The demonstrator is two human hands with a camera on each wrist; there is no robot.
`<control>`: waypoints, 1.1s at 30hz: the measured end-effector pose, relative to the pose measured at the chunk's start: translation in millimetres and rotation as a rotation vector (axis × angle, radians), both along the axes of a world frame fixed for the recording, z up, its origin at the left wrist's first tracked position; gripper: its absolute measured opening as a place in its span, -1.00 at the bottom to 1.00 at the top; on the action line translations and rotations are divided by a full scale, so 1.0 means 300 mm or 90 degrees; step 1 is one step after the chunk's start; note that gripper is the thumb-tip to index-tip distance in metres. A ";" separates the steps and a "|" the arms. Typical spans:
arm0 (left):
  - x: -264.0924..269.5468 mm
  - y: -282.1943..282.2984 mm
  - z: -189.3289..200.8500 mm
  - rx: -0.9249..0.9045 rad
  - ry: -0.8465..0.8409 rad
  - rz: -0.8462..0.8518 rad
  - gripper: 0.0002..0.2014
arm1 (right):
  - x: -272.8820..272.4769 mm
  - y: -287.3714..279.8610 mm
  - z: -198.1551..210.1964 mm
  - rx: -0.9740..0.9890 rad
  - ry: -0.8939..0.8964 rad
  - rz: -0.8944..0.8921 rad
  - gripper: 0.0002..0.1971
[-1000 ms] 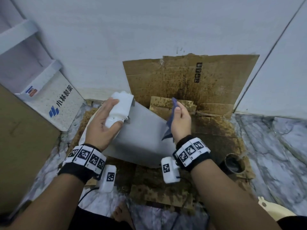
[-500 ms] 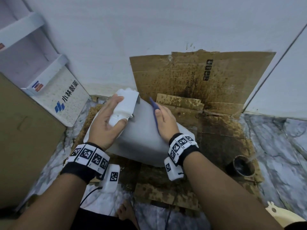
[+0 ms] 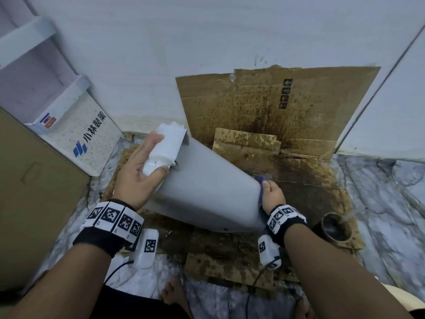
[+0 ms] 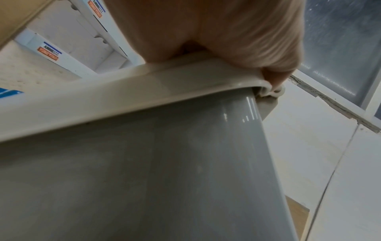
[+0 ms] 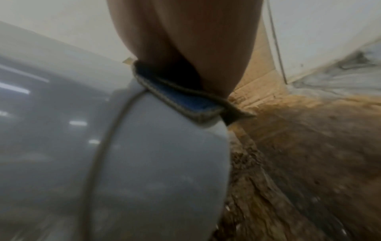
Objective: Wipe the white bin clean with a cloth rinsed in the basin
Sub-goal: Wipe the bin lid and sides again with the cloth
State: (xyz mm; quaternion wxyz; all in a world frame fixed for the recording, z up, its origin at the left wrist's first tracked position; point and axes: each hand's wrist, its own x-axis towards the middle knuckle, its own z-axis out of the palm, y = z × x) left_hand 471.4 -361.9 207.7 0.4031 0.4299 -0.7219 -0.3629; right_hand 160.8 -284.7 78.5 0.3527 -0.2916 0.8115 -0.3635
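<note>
A: Entry. White bin lies tilted at centre frame, its base toward the lower right, over stained cardboard on the floor. Left hand is curled over the rim at the bin's upper left end, thumb and fingers clamped on the white edge. Right hand presses the blue cloth against the bin's base corner, centre right.

B: Risks from here?

A: Judgement only. The wall looks glossy in the left wrist view, so a damp grip at the rim could slip and let the bin roll. The cardboard beneath is heavily soiled; a wiped face rolled onto it may pick the dirt up again. A dark cup stands at lower right, near the right forearm; a wide stroke could knock it over.

B: What can't be read?

A: The basin is not identifiable. The pale object cut by the lower right edge is too cropped to name. The right fingers are hidden behind the bin and cloth, so I cannot tell their hold. The right wrist view is blurred. The bin's inside is unseen.
</note>
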 end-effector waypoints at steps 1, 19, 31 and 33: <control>-0.005 0.004 0.003 -0.005 -0.009 0.002 -0.43 | -0.007 0.024 -0.014 0.003 -0.020 -0.038 -0.60; -0.423 0.179 0.072 -0.115 -0.349 -0.109 -0.24 | 0.062 0.233 0.545 -0.500 -0.117 0.080 -0.69; -0.794 0.384 0.047 -0.037 -0.449 -0.303 -0.11 | -0.148 0.392 0.323 -0.284 0.048 -0.074 -0.62; -0.837 0.410 0.036 -0.020 -0.439 -0.339 -0.13 | -0.194 0.415 0.307 -0.243 0.036 -0.097 -0.61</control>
